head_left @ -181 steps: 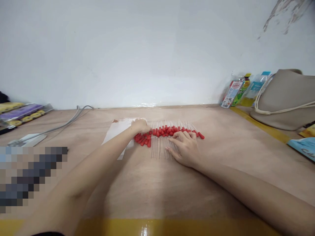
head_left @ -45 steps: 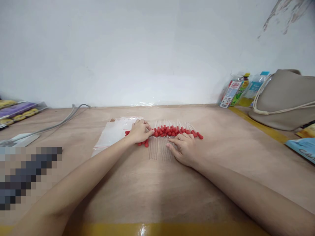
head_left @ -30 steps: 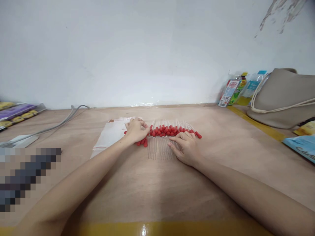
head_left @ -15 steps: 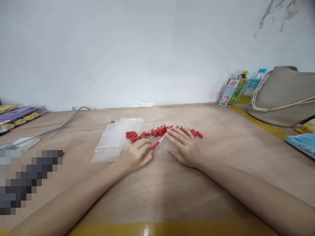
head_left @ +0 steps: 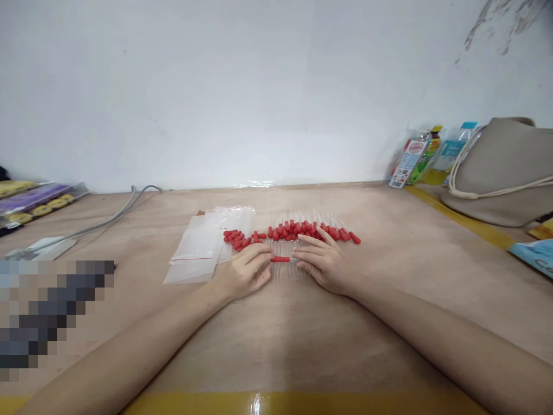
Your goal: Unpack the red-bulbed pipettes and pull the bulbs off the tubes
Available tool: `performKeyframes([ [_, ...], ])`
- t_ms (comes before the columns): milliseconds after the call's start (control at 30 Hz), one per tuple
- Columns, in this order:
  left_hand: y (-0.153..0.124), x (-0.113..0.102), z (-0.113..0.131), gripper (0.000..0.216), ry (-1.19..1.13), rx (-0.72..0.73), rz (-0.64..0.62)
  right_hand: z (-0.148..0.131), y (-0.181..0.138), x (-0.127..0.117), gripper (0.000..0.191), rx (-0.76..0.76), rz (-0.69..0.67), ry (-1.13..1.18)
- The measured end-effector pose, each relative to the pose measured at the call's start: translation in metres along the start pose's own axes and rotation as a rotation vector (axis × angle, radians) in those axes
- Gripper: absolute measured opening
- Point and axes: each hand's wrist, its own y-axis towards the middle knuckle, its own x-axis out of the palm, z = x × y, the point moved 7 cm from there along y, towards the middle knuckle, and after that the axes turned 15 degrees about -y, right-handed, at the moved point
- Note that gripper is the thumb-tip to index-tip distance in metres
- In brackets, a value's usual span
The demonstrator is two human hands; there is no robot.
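We see the left hand (head_left: 247, 271) pinched on the red bulb of a dropper (head_left: 281, 259), which lies level, slim and plain red; the right hand (head_left: 330, 265) has thumb and fingers narrowed about its clear tube, the upper fingers spread. That piece sits just on the near side of the dropper row (head_left: 294, 229), where plump red bulbs crowd together and see-through stems fan toward the wall. More clear tubes (head_left: 280, 275) lie side by side on the near side of the row, on the wood-toned counter (head_left: 276, 346). Left of the row we find loose bulbs (head_left: 235, 238) heaped by clear bags (head_left: 196, 245) crossed by a red line. Well right of the row leans a package (head_left: 406, 164) with a round red stamp, its print too small for us; farther right, a light-blue packet (head_left: 533, 260) shows a white "C", its lettering cut off.
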Motion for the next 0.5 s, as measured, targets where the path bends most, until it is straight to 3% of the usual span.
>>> performKeyframes([
  [133, 0.009, 0.011, -0.002, 0.038, -0.039, -0.057, -0.025, 0.0, 0.0, 0.002, 0.021, -0.002, 0.021, 0.035],
  [267, 0.013, 0.022, -0.001, 0.02, -0.025, -0.033, -0.061, -0.003, 0.001, 0.004, 0.021, -0.019, 0.038, 0.064],
  [500, 0.011, 0.021, 0.005, 0.023, -0.055, 0.059, 0.015, -0.007, 0.001, 0.004, 0.023, -0.03, 0.13, 0.198],
])
